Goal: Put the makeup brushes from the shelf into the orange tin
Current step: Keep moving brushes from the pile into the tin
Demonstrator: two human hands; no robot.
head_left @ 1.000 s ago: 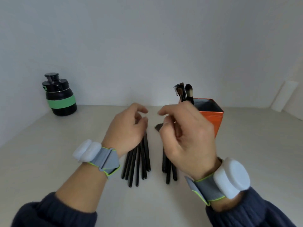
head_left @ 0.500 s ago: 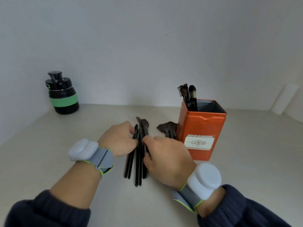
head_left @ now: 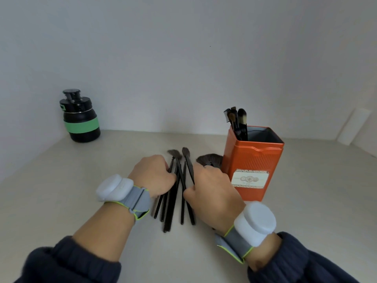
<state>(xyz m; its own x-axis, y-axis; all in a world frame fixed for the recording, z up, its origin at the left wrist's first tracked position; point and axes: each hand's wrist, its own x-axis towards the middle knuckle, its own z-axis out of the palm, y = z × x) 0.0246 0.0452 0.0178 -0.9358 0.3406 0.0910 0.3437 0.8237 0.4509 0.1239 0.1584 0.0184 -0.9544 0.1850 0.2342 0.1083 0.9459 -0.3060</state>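
A loose bundle of black-handled makeup brushes point(head_left: 173, 199) lies on the pale shelf point(head_left: 81, 201) at the centre of the view, handles toward the person and bristle heads fanned out toward 12 o'clock. One brush point(head_left: 188, 164) sits raised at an angle above the rest, its tapered head the farthest forward. A wide fan-shaped brush point(head_left: 210, 159) lies at about 2 o'clock from the bundle, just beside the tin's lower left wall.

The right hand point(head_left: 214, 193) is curled, thumb and forefinger pinched on the handle of the raised brush. The left hand point(head_left: 155, 176) rests on the bundle from 9 o'clock, fingers bent down over the handles; whether it grips any of them or only steadies them cannot be told.

The orange tin point(head_left: 253, 166) stands upright at 3 o'clock from the bundle, open-topped, with a few brushes point(head_left: 237, 123) already standing in its far left corner, heads up. A black bottle with a green band point(head_left: 80, 117) stands well apart at 10 o'clock against the wall.

The step in hand looks like picking the next brush from the pile. The next move calls for lifting it clear of its neighbours, turning it handle-down, and lowering it into the tin's open mouth without knocking the tin.
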